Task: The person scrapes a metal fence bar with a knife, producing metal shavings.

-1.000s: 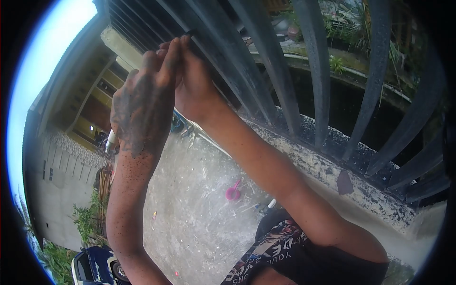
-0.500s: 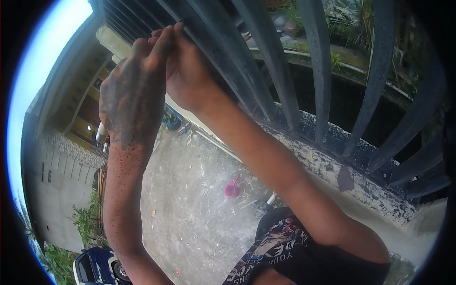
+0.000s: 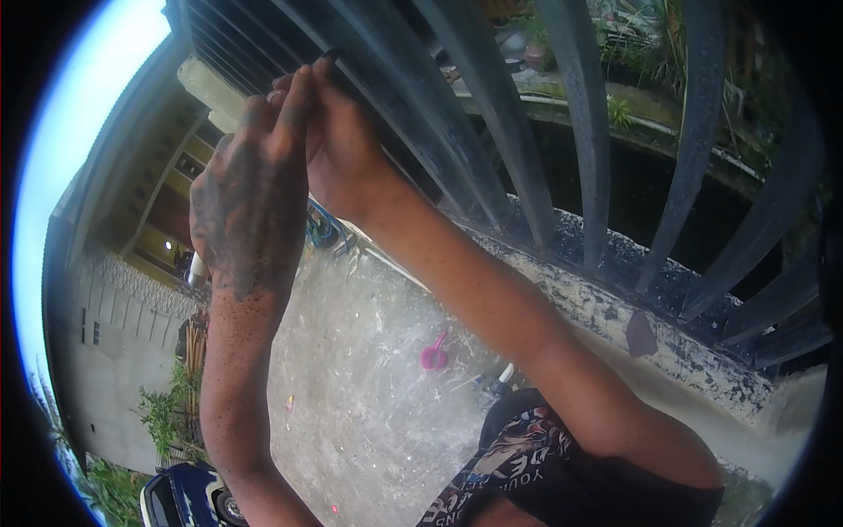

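We are raising our 2 hands together beside the dark metal bars (image 3: 500,114). Our stained left hand (image 3: 250,198) is curling its fingers, a white cylindrical piece (image 3: 197,269) showing beside its heel; our right hand (image 3: 338,158) is bending its fingers near a dark tip (image 3: 332,54). Their inner surfaces are hiding, so we are not telling what either is gripping.

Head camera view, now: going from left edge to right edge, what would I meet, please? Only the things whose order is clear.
Dark blue car → right hand → pink scoop → small white object → dark patch on the low wall.
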Demonstrator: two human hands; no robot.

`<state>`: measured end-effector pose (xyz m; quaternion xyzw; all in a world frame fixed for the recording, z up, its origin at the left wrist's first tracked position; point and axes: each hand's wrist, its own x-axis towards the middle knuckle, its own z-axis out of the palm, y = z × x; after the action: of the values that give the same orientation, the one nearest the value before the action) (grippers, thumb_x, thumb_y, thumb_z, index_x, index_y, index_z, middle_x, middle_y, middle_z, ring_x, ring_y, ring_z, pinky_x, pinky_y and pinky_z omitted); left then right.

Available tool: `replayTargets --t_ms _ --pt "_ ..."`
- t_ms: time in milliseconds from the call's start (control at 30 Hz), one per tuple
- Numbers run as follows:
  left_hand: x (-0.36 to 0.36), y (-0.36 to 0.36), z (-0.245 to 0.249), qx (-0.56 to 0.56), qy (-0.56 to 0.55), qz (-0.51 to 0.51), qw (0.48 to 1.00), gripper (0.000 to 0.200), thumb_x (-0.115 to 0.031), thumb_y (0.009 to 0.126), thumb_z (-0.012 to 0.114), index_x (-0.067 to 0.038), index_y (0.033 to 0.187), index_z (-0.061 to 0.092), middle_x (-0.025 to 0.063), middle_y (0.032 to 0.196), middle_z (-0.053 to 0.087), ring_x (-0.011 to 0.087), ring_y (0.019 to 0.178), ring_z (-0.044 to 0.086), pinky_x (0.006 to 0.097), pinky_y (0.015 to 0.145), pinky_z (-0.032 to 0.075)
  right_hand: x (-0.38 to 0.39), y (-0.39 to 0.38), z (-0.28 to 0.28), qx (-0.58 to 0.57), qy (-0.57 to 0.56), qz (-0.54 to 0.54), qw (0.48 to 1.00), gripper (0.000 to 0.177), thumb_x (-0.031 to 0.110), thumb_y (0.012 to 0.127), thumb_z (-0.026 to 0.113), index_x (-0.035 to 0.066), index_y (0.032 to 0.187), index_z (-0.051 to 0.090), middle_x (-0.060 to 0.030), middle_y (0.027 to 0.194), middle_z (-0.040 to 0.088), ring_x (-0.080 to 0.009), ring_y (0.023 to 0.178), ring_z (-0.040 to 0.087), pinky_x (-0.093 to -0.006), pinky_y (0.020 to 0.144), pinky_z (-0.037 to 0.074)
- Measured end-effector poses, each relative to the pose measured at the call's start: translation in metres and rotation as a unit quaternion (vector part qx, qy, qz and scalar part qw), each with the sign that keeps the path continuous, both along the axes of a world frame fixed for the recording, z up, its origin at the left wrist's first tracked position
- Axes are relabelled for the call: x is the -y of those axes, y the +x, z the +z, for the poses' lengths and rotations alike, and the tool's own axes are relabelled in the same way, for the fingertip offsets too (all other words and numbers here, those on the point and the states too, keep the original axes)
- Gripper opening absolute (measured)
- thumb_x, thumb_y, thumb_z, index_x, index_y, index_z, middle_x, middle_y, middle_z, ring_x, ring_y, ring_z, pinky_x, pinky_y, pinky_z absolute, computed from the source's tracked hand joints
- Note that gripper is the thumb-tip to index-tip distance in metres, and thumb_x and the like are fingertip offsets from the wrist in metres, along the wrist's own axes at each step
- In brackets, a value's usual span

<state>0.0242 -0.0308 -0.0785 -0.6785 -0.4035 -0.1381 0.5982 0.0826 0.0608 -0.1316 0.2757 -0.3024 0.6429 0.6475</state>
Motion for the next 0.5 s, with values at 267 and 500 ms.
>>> replayTargets --t_ms 267,500 --pt "0.001 -0.002 0.000 0.003 -0.002 0.014 1.000 0.056 -0.013 0.094 0.068 -0.035 0.144 0.055 0.0021 0.105 0.068 0.0231 0.086 0.076 0.0389 0.069 0.066 0.000 -0.003 0.000 -0.004 0.000 -0.002 1.000 0.045 0.053 0.111 0.034 0.016 0.109 0.060 0.0009 0.097 0.066 -0.0107 0.103 0.062 -0.0362 0.096 0.044" --pt "-0.001 0.000 0.010 -0.001 -0.010 0.028 1.000 0.055 -0.012 0.096 0.066 -0.033 0.145 0.054 0.0032 0.112 0.069 0.0247 0.088 0.076 0.0380 0.069 0.066 -0.002 -0.002 0.009 -0.012 0.012 -0.009 1.000 0.044 0.051 0.111 0.034 0.016 0.108 0.061 0.0002 0.099 0.066 -0.0114 0.101 0.061 -0.0377 0.098 0.043"
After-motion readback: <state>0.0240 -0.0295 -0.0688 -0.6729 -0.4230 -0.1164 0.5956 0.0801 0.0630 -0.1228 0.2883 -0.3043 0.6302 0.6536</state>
